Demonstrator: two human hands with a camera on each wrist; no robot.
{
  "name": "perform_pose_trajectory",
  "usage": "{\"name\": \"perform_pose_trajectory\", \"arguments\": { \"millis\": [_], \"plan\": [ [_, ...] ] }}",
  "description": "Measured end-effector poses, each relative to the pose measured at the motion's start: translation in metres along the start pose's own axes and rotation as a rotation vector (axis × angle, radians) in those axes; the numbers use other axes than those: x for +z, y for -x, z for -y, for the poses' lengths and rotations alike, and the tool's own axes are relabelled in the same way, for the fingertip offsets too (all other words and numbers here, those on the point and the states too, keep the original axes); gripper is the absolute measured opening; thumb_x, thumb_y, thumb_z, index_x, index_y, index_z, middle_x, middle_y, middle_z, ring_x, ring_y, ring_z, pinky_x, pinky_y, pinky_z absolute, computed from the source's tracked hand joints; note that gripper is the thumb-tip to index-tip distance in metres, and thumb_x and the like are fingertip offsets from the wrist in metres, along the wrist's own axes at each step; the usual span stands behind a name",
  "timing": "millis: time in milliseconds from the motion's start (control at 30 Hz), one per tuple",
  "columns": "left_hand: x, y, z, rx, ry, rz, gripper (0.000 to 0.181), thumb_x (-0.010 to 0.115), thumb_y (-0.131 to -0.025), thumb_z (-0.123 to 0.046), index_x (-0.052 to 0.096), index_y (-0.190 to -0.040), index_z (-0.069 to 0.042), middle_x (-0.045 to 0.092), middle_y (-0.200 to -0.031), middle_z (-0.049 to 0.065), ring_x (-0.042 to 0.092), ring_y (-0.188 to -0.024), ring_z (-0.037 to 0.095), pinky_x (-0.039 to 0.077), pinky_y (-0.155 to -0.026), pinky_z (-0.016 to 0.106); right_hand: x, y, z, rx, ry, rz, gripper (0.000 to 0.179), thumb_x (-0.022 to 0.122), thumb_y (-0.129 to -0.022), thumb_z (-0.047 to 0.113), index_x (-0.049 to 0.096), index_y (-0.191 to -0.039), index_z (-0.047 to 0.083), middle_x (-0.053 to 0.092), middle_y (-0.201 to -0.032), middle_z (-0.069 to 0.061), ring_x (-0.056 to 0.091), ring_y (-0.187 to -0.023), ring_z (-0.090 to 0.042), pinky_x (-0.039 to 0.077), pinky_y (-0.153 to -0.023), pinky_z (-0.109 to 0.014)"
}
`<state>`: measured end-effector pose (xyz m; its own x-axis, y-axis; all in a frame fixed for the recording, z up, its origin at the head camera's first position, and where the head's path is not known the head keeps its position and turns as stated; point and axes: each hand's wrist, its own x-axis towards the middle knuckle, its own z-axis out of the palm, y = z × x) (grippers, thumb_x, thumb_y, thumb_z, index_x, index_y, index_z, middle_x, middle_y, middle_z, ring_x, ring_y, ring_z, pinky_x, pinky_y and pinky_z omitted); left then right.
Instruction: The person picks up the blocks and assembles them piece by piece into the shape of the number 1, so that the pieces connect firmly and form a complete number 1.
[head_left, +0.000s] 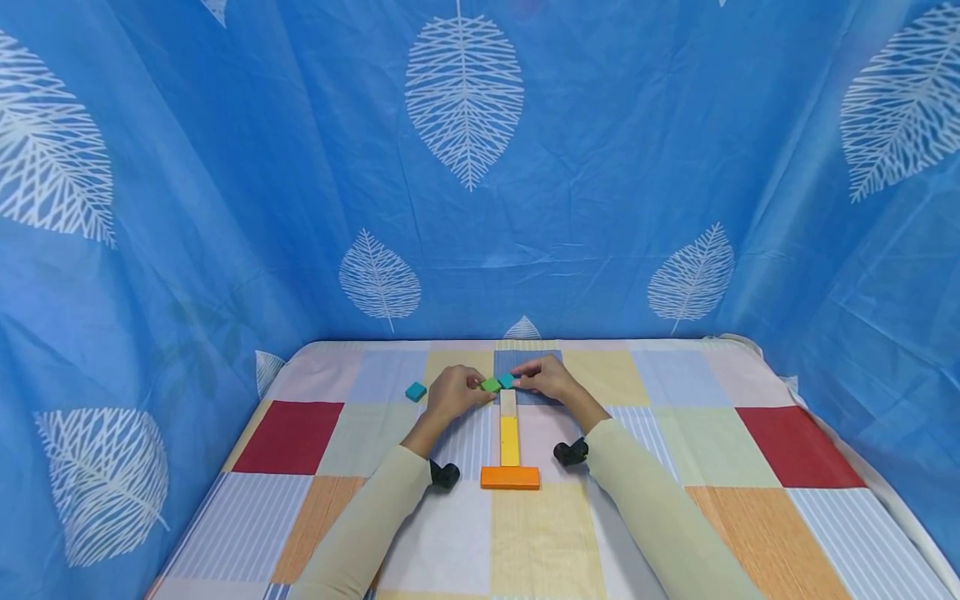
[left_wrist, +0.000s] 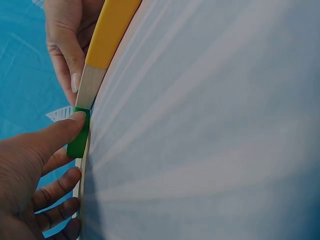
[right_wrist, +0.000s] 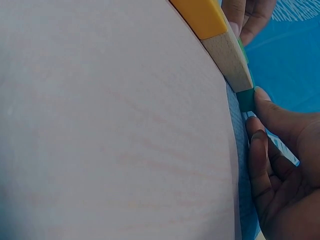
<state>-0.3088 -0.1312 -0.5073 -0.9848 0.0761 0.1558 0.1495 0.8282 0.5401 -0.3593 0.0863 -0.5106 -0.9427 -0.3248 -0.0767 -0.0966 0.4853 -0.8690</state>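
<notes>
My left hand [head_left: 453,392] pinches a small green block [head_left: 491,385] between thumb and fingers, right at the far end of a plain wooden block [head_left: 508,403]. Beside it, my right hand [head_left: 551,377] pinches a small teal block [head_left: 507,381] at that same end. The wooden block runs on into a yellow block [head_left: 510,442], and an orange block [head_left: 510,477] lies crosswise at the near end, forming one line. In the left wrist view, the thumb lies on the green block [left_wrist: 78,135]. The right thumb is against the teal block [right_wrist: 245,100] in the right wrist view.
Another teal block [head_left: 416,391] lies on the cloth to the left of my left hand. A patchwork cloth [head_left: 570,533] covers the table. Blue curtains [head_left: 585,167] with white leaf prints hang behind and on both sides. Small black devices [head_left: 445,476] are worn at both wrists.
</notes>
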Motion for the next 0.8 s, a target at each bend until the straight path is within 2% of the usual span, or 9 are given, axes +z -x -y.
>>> {"name": "perform_pose_trajectory", "arguments": {
  "millis": [267,533,633,800],
  "plan": [
    [0.000,0.000,0.001,-0.012,0.019,0.025,0.037,0.088,-0.079,-0.041,0.081,-0.106,-0.015,0.064,-0.082,-0.004,0.054,-0.076,0.014,0.046,-0.067,0.028,0.000,0.001,0.001,-0.003,0.011,0.006,0.024,0.076,-0.093,0.014,0.077,-0.115,0.005,0.071,-0.096,-0.007,0.059,-0.075,-0.014,0.054,-0.067,-0.026],
    [-0.011,0.001,0.004,-0.015,0.202,0.077,0.031,0.085,-0.084,-0.029,0.080,-0.108,-0.009,0.074,-0.096,0.003,0.062,-0.086,0.018,0.054,-0.081,0.038,0.000,0.001,0.002,0.001,0.007,0.005,0.024,0.076,-0.093,0.014,0.078,-0.115,0.007,0.070,-0.097,-0.007,0.059,-0.078,-0.016,0.054,-0.069,-0.027],
    [-0.011,0.001,0.006,-0.027,0.238,0.076,0.029,0.084,-0.085,-0.026,0.080,-0.106,-0.008,0.074,-0.094,0.002,0.061,-0.083,0.017,0.053,-0.079,0.035,0.000,0.002,0.002,0.002,0.001,0.008,0.023,0.075,-0.093,0.013,0.078,-0.115,0.007,0.070,-0.095,-0.006,0.059,-0.077,-0.016,0.054,-0.069,-0.027],
    [-0.010,0.001,0.006,-0.023,0.242,0.062,0.028,0.085,-0.084,-0.025,0.081,-0.105,-0.007,0.073,-0.089,0.001,0.058,-0.079,0.016,0.050,-0.073,0.031,0.000,0.003,0.003,-0.003,0.006,0.006,0.023,0.075,-0.093,0.013,0.078,-0.115,0.006,0.069,-0.094,-0.006,0.058,-0.077,-0.016,0.053,-0.068,-0.026]
  ]
}}
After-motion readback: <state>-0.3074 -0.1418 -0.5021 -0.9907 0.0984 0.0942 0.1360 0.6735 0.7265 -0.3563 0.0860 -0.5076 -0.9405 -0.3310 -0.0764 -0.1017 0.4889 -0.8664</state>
